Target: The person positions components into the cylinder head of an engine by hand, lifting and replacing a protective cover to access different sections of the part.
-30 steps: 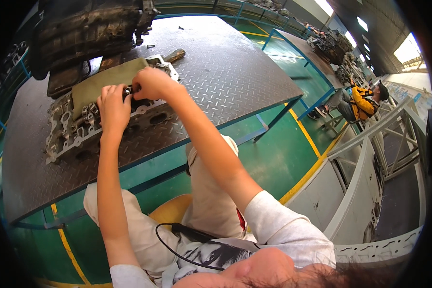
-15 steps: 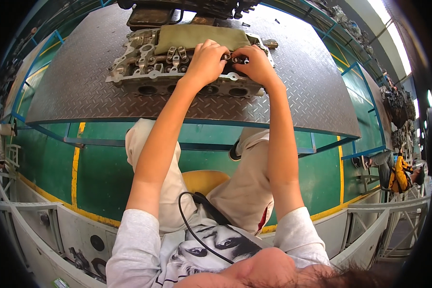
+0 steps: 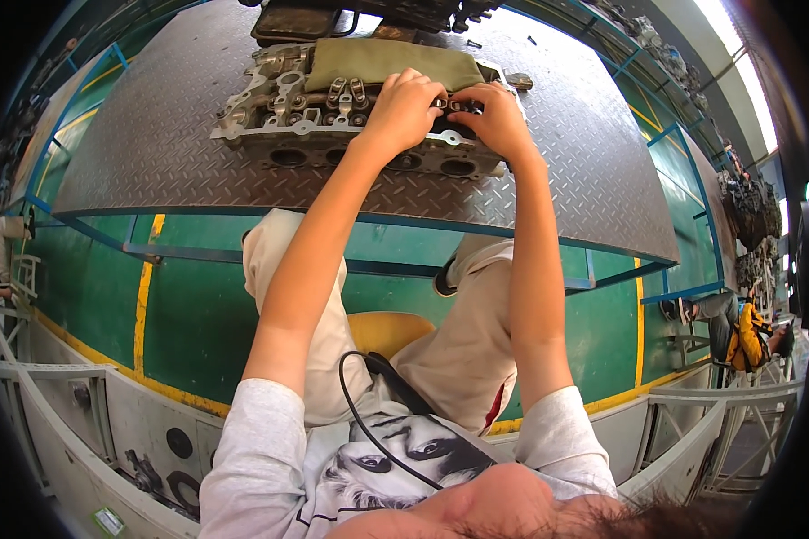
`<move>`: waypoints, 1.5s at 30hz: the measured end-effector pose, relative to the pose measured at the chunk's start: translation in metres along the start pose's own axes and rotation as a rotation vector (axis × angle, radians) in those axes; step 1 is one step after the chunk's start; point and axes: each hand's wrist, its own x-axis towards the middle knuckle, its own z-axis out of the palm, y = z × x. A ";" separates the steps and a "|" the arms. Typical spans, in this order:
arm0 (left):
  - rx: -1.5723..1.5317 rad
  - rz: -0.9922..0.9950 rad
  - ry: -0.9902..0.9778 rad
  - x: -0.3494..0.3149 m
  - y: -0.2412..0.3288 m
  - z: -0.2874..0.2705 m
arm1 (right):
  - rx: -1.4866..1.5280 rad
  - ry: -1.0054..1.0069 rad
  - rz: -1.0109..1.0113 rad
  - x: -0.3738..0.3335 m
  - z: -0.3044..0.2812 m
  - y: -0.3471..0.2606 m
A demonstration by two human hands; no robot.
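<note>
A metal engine cylinder head (image 3: 319,128) lies across the steel table before me. Toward its right half, my left hand (image 3: 406,108) is closed, thumb and fingertips pinching a small shiny rocker arm (image 3: 439,103). Close beside it my right hand (image 3: 498,120) bends over the head, its thumb and finger closed on another small dark rocker arm (image 3: 464,107). My fingers partly cover both pieces. Left of my left hand, a pair of rocker arms (image 3: 347,90) stands upright in the head. A folded olive cloth (image 3: 395,61) lies along the head's far side.
The table (image 3: 162,135) has a treadplate top and a blue frame. Behind the cylinder head sits a dark engine assembly (image 3: 395,13), with small bolts (image 3: 473,43) near it. A person in a yellow and black jacket (image 3: 748,337) is far to the right.
The whole view has shifted slightly, so the table and cylinder head appear a little further right and up. Both hands stay at the same part of the head, fingers still pinched.
</note>
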 end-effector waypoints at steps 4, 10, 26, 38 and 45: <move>-0.022 -0.021 -0.025 0.000 0.000 -0.001 | -0.009 0.015 0.023 0.000 0.004 0.000; 0.012 0.019 -0.004 -0.001 -0.001 0.000 | -0.029 0.008 0.004 -0.002 0.004 -0.004; -0.049 -0.217 0.323 -0.009 -0.055 -0.062 | 0.039 -0.048 -0.032 -0.003 0.002 -0.007; 0.204 -0.366 0.309 -0.021 -0.062 -0.059 | 0.130 0.086 -0.008 0.008 0.018 -0.031; 0.285 -0.364 0.211 -0.025 -0.048 -0.059 | 0.035 0.162 -0.012 0.015 0.038 -0.053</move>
